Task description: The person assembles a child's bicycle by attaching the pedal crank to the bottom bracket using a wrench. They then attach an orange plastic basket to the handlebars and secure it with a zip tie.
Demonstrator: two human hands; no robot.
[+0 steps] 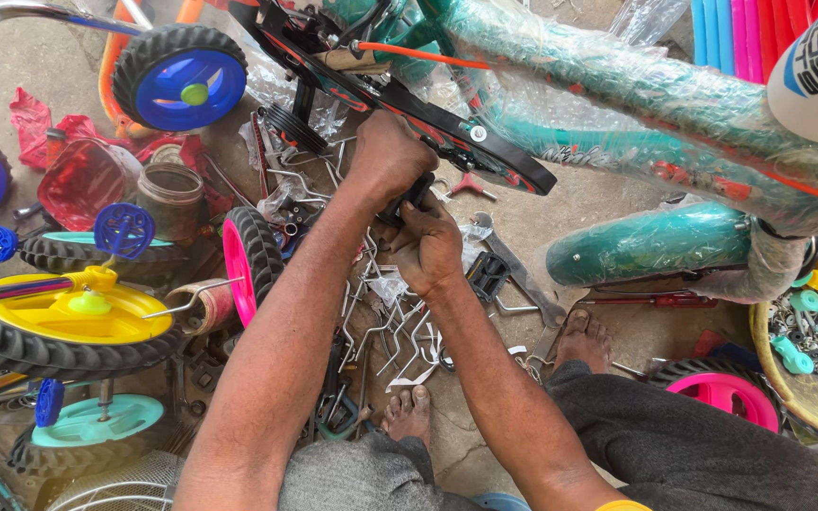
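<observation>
Pedal (416,194) — small, black — sits between the two hands, just under the black chain guard (456,142) of the teal bicycle frame (617,80), which is wrapped in clear plastic. Left of the grip stands a small training wheel with a pink hub (243,260), and farther left lie a yellow-hubbed wheel (73,322) and a blue-hubbed one (182,76). Below the grip, a heap of bent metal brackets (390,331) covers the floor. Right of it lie a loose black pedal (488,274), a flat spanner (523,279) and a teal mudguard (650,244); far right, a bowl of small parts (816,378). The chain guard crosses just above the knuckles and hides what the pedal joins.

The left hand (385,156) is curled down over the pedal from above, fingers closed on it. The right hand (428,246) is clenched just beneath, touching the pedal's lower end — whether it pinches a tool cannot be told.
</observation>
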